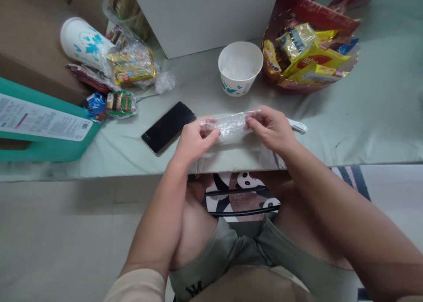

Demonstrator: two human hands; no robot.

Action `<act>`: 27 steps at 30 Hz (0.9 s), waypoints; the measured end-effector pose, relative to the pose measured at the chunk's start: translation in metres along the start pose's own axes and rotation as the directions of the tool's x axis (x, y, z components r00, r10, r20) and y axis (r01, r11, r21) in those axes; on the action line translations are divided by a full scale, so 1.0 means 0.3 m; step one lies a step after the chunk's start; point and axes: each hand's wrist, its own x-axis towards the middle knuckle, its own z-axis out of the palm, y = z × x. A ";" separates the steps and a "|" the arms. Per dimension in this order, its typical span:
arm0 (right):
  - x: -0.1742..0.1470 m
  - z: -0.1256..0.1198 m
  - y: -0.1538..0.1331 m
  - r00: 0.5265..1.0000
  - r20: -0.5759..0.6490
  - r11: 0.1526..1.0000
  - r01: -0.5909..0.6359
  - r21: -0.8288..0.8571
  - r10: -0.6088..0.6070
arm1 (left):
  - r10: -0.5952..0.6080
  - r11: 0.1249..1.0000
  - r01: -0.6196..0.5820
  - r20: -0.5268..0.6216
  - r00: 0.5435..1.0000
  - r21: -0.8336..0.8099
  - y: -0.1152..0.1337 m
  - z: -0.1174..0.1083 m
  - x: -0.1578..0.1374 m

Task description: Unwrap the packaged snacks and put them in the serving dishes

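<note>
Between my two hands a clear, crinkled plastic bag is stretched just above the front of the table. My left hand pinches its left end between thumb and fingers. At the other end, my right hand grips the plastic in the same way. A black phone lies face up to the left of my left hand. Beyond my hands stands a white paper cup with blue leaf marks and something pale inside. Partly behind my right hand is a white-handled object, its kind hidden.
A red bowl heaped with wrapped snacks stands at the back right. On the left are wrapped snacks, another paper cup lying tilted, a green box and a brown carton. A white box stands behind.
</note>
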 end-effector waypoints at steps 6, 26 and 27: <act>0.005 0.019 -0.013 0.993 0.001 0.987 -0.120 -0.108 0.121 | 0.040 0.997 -0.047 -0.126 0.991 -0.056 -0.025 0.009 0.022; -0.083 0.081 -0.058 0.951 0.200 0.764 0.308 -0.567 -0.235 | 0.144 0.839 -0.116 -0.011 0.990 0.532 -0.007 0.029 0.022; -0.104 0.094 -0.064 0.938 0.265 0.754 0.338 -0.564 -0.222 | 0.133 0.841 -0.102 -0.020 0.991 0.531 -0.006 0.029 0.022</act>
